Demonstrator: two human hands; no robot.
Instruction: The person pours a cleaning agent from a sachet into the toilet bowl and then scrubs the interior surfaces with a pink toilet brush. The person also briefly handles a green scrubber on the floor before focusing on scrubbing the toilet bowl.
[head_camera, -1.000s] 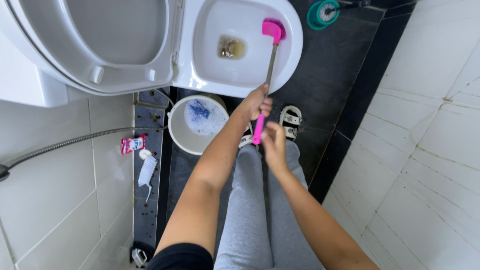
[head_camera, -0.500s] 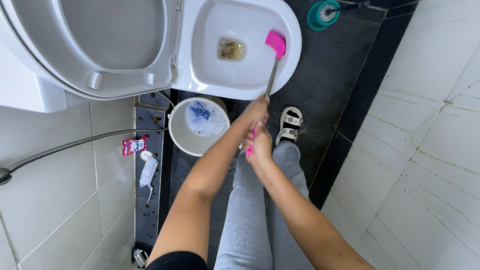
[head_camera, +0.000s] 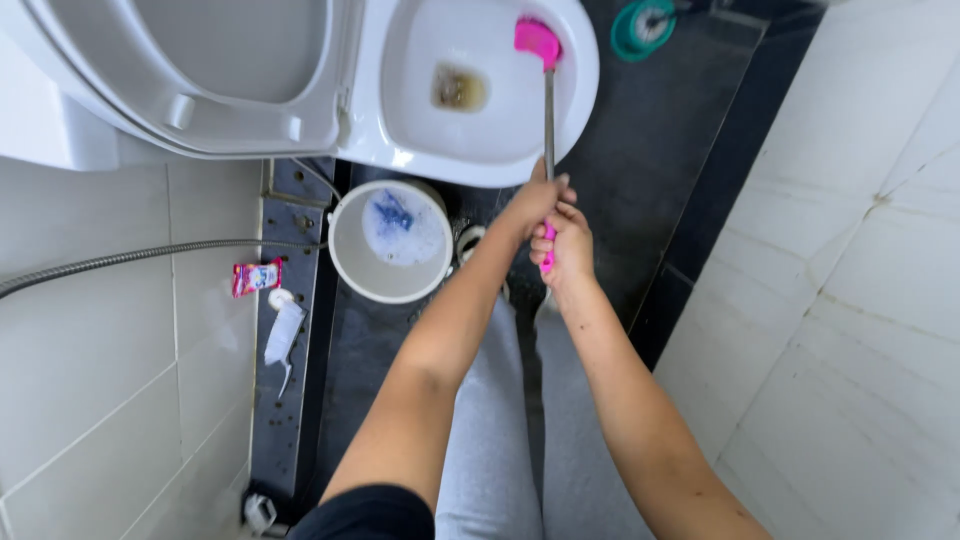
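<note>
Since moved, brush head (head_camera: 537, 40) higher, leftward.

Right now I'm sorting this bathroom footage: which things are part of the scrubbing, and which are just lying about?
In use:
left hand
right hand
pink toilet brush
toilet bowl

Lying about:
white bucket with blue suds
pink sachet
teal drain cover
metal hose

The pink brush head (head_camera: 537, 41) has slid up the toilet bowl (head_camera: 420, 150) wall toward the rim.
</note>
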